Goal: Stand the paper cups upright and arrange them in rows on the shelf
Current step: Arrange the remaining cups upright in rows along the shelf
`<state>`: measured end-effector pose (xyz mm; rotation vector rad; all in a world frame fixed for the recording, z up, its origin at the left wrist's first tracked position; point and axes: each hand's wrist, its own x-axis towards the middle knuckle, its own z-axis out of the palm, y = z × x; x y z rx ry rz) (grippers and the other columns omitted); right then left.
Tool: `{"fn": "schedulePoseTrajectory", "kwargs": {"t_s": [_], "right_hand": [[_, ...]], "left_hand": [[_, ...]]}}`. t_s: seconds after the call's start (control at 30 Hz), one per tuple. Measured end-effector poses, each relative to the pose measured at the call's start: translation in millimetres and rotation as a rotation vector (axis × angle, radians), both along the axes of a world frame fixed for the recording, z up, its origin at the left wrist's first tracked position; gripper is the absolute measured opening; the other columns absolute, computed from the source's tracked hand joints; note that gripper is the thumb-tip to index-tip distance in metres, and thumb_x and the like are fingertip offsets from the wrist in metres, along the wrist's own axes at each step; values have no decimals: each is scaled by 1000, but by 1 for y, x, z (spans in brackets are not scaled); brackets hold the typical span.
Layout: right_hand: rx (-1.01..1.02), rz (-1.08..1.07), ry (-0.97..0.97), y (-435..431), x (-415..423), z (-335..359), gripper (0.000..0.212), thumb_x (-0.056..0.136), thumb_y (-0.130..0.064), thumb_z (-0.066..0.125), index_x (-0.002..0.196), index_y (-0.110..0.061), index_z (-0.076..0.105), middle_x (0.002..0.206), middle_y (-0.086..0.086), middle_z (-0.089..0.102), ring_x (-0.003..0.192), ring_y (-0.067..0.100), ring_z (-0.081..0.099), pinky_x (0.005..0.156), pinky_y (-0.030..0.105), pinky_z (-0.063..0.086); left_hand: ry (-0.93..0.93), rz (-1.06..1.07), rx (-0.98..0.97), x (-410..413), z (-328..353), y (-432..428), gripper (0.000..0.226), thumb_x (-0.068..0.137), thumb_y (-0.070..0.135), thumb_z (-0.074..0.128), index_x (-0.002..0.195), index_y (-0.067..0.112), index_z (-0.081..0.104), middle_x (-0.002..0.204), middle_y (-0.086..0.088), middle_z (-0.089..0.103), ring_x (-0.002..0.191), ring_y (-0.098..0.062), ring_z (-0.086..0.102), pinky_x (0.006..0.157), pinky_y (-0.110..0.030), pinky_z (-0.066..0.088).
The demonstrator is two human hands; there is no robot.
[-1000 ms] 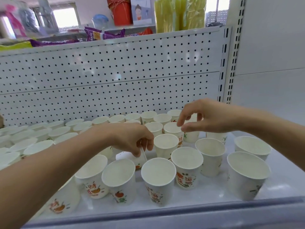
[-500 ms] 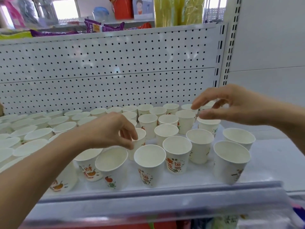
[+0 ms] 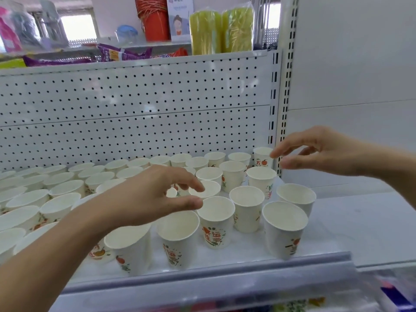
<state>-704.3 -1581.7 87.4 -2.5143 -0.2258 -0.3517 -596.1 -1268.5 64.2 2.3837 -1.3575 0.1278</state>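
Note:
Several white paper cups with orange and green prints stand upright on the white shelf, in rough rows from the left edge to a front right cup. My left hand hovers above the middle cups, fingers loosely spread, thumb and forefinger apart over one cup, holding nothing. My right hand floats above the shelf's right side. Its relaxed fingertips are beside the back right corner cup, holding nothing.
A white pegboard back panel rises behind the cups. A slotted upright and a plain white side panel close the right. Bare shelf lies right of the cups. The upper shelf carries packets, red buckets and yellow-green bundles.
Both hands have lifted off the cups. My left hand let go of a middle cup and opened; my right hand moved right and back toward the corner cup. The view pulled back.

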Motion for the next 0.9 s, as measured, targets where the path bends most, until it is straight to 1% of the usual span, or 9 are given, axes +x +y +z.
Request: {"fn": "schedulePoseTrajectory", "kwargs": {"t_s": [0.07,0.13,0.27,0.4,0.5,0.6,0.7,0.8,0.9], "right_hand": [[-8,-6,18,-9,7,-1,30,70,-50,66,96,-36,73,96,-20,71,90,1,67,82,27,52],[-36,-20,37,-18,21,-5,29,72,-51,67,96,-37,74,96,-19,71,94,3,66,87,35,54],[-114,-36,110,-25,57,-16,10,85,-37,68,93,-41,73,96,-23,69,94,-4,62,92,38,52],[-186,-114,136,-25,92,-19,10,86,-43,66,93,-44,72,113,-20,63,107,2,56,98,37,44],[-233,-128,282,-27,111,-19,15,87,-42,66,101,-40,69,107,-19,66,101,2,60,95,35,48],[-357,-153,423,-28,120,-23,23,86,-41,67,109,-38,62,107,-12,63,96,7,60,91,32,50],[-322,-146,464,-31,121,-28,21,89,-30,65,110,-36,63,101,-8,62,88,14,62,74,25,55],[-327,-114,492,-35,117,-35,17,89,-27,64,102,-38,69,94,-8,67,90,20,66,74,28,56],[-276,-91,536,-39,112,-34,20,88,-29,66,107,-35,70,93,-8,70,88,18,67,76,29,58]], "left_hand": [[0,6,38,1,4,-7,43,71,67,55,105,42,66,100,33,62,98,16,50,75,-11,44],[3,5,66,6,8,-15,44,73,66,53,107,41,67,103,29,64,98,16,51,78,-11,45],[-26,17,159,35,18,-43,27,89,48,58,110,35,68,107,22,66,96,15,54,77,-6,41],[-34,-13,187,75,12,-99,27,94,37,57,119,28,64,113,14,66,101,2,58,84,-15,43],[-127,-9,328,102,-4,-135,36,91,40,61,124,27,60,117,13,65,107,-9,58,94,-29,44],[-257,-52,436,117,-13,-153,31,87,41,64,116,30,65,107,14,68,97,-12,59,91,-31,40],[-299,-117,441,120,-13,-158,18,87,33,64,104,28,72,96,11,71,85,-11,60,88,-31,39],[-194,-175,453,116,-10,-156,17,87,32,66,102,29,72,95,13,72,86,-8,63,90,-34,49],[-38,-235,477,110,0,-149,16,86,33,68,101,29,73,93,16,72,87,-2,63,88,-31,51]]}}
